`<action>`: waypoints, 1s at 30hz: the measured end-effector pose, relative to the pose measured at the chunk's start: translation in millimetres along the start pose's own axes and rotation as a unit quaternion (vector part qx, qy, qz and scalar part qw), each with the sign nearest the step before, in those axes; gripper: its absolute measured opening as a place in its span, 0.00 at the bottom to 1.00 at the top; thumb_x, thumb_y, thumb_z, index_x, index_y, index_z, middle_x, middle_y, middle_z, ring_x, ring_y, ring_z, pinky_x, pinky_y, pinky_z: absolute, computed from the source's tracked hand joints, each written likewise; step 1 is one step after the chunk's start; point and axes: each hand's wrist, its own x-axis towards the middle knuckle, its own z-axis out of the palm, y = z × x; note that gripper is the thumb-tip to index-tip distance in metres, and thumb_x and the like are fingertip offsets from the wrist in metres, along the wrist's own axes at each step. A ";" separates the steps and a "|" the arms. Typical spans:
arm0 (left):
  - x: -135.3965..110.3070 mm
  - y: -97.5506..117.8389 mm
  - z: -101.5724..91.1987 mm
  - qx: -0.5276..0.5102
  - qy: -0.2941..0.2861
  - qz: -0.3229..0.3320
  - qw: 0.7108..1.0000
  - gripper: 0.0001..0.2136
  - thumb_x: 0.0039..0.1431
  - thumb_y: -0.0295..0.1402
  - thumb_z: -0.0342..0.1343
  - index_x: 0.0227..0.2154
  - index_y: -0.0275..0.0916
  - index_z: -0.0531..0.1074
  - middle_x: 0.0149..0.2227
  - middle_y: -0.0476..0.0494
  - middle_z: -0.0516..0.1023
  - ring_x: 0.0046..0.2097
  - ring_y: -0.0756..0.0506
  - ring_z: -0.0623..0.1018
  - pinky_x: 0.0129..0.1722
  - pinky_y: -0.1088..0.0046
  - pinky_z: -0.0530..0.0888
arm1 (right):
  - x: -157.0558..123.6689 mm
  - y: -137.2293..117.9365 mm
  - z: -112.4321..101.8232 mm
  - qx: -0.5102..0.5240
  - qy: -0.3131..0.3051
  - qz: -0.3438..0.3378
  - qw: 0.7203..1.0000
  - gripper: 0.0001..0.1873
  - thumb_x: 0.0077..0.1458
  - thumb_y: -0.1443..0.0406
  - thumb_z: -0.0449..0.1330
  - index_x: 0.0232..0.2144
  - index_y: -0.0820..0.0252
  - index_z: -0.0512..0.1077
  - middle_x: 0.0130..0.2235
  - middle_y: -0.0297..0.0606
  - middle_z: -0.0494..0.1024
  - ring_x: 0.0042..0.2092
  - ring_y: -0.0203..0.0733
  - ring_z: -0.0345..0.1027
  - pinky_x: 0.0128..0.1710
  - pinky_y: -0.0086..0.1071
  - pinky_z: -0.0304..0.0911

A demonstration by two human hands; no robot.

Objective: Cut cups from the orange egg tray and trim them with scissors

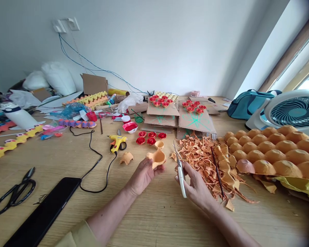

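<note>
Between the thumb and fingers of my left hand (pixel 145 173) is an orange egg carton cup (pixel 158 159) with an uneven, pointed rim. My right hand (pixel 194 185) grips white-handled scissors (pixel 180 171), their blades pointing up and away from me, apart from the cup. Just beyond the held cup stands a small trimmed cup (pixel 159 144). Another cut cup (pixel 126 157) lies upside down to the left. Several red-painted paper flowers (pixel 151 140) sit behind them. To the right of the scissors spreads a heap of orange carton scraps (pixel 198 154).
A yellow glue gun (pixel 117 143) trails a black cord. Black scissors (pixel 14 192) and a dark flat device (pixel 45 212) lie at left. Orange egg trays (pixel 270 147) and a fan (pixel 296 111) stand right. Cardboard pieces (pixel 195 120) bear more red flowers behind a red paint dish (pixel 130 127).
</note>
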 end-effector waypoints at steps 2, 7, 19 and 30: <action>2.0 1.0 -1.5 -0.033 -0.001 -0.026 0.999 0.20 0.58 0.47 0.58 0.43 0.34 0.75 0.42 0.36 0.80 0.38 0.46 0.79 0.44 0.66 0.76 | -0.5 0.4 0.5 -0.010 -0.018 0.002 1.000 0.08 0.60 0.60 0.56 0.33 0.57 0.62 0.33 0.33 0.68 0.35 0.39 0.59 0.35 0.32 0.57; 2.6 0.5 -0.6 -0.036 0.004 -0.034 0.999 0.20 0.58 0.46 0.57 0.45 0.35 0.73 0.44 0.35 0.79 0.39 0.46 0.78 0.43 0.68 0.76 | -1.4 -1.2 2.3 -0.053 -0.042 0.003 0.998 0.07 0.59 0.61 0.57 0.32 0.56 0.63 0.32 0.32 0.68 0.33 0.39 0.60 0.33 0.32 0.58; 0.4 -1.9 8.2 0.258 0.051 0.204 0.943 0.22 0.54 0.35 0.65 0.48 0.43 0.62 0.47 0.44 0.73 0.50 0.45 0.75 0.49 0.68 0.73 | -0.5 -9.3 4.8 -0.135 -0.058 0.009 0.989 0.07 0.60 0.60 0.56 0.33 0.55 0.63 0.35 0.35 0.71 0.36 0.42 0.63 0.38 0.36 0.60; -9.1 -9.6 9.4 0.376 0.031 0.249 0.892 0.21 0.57 0.31 0.61 0.51 0.42 0.60 0.49 0.39 0.73 0.52 0.43 0.76 0.49 0.65 0.75 | -2.6 -3.4 7.2 -0.162 -0.052 -0.015 0.985 0.06 0.60 0.60 0.55 0.34 0.55 0.61 0.36 0.37 0.72 0.38 0.44 0.65 0.40 0.37 0.62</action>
